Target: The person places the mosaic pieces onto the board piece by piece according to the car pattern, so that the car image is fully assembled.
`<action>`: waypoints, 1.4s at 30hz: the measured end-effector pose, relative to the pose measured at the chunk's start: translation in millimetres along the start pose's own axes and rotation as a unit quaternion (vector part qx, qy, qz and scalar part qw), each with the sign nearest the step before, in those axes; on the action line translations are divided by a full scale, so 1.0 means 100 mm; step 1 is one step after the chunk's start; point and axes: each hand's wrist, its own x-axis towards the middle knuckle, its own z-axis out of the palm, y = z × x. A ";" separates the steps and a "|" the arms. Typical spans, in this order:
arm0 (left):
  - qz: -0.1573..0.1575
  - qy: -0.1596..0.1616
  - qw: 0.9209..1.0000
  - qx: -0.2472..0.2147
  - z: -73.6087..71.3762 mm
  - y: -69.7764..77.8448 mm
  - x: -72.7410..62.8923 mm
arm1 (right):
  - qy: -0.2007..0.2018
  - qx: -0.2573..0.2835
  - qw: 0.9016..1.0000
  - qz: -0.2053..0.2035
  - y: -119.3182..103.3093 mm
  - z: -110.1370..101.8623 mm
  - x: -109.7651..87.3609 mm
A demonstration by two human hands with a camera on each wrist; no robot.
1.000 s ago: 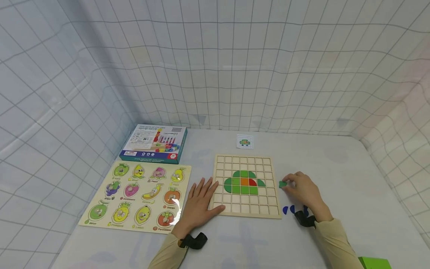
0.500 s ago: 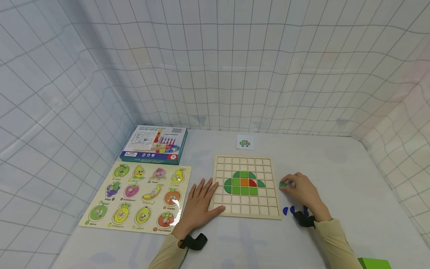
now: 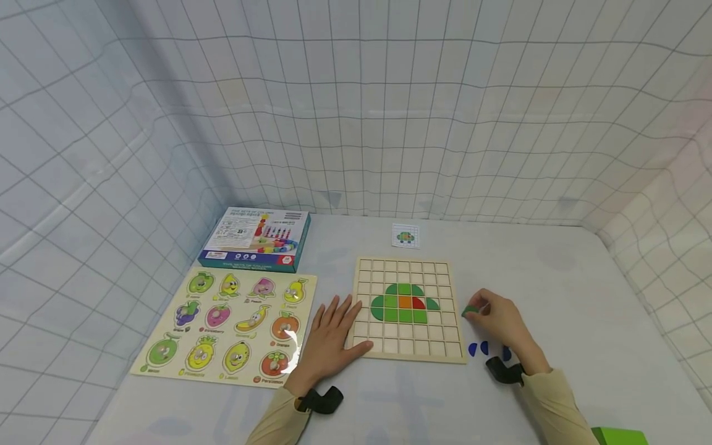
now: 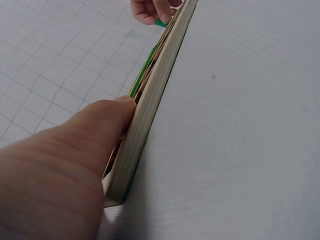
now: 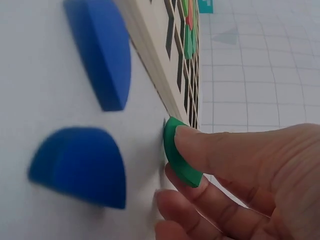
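A wooden grid board (image 3: 372, 346) lies on the table, with green, orange and red pieces set in its middle squares. My left hand (image 3: 328, 343) rests flat at the board's left edge, fingers spread and straight, the thumb over its lower left corner. Just off the board's right edge, my right hand (image 3: 497, 318) pinches a green quarter-round piece (image 5: 181, 155) between thumb and forefinger, the other fingers loosely bent. Below that hand lie several blue curved pieces (image 5: 97, 55), one partly beside the wrist strap.
A small pattern card (image 3: 405, 236) lies behind the board. To the left are a fruit puzzle board (image 3: 253, 293) and a flat toy box (image 3: 253, 238). A bright green block (image 3: 618, 436) shows at the lower right. Grid-patterned cloth walls surround the table.
My right hand has shifted slightly toward me, and the green piece has turned in its fingers. The left hand stays in place on the board.
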 end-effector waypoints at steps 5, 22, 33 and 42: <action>-0.001 -0.002 1.000 0.001 0.00 0.00 0.00 | 0.024 0.010 0.999 -0.019 -0.04 0.02 -0.05; -0.001 -0.002 1.000 -0.001 -0.01 -0.01 -0.01 | -0.020 0.097 0.994 -0.048 -0.35 0.30 -0.03; 0.002 0.001 1.000 0.000 0.00 -0.01 -0.01 | -0.050 0.081 0.993 -0.064 -0.32 0.29 0.07; 0.002 0.000 1.000 -0.002 0.01 -0.01 0.00 | -0.050 0.081 0.993 -0.063 -0.39 0.26 0.10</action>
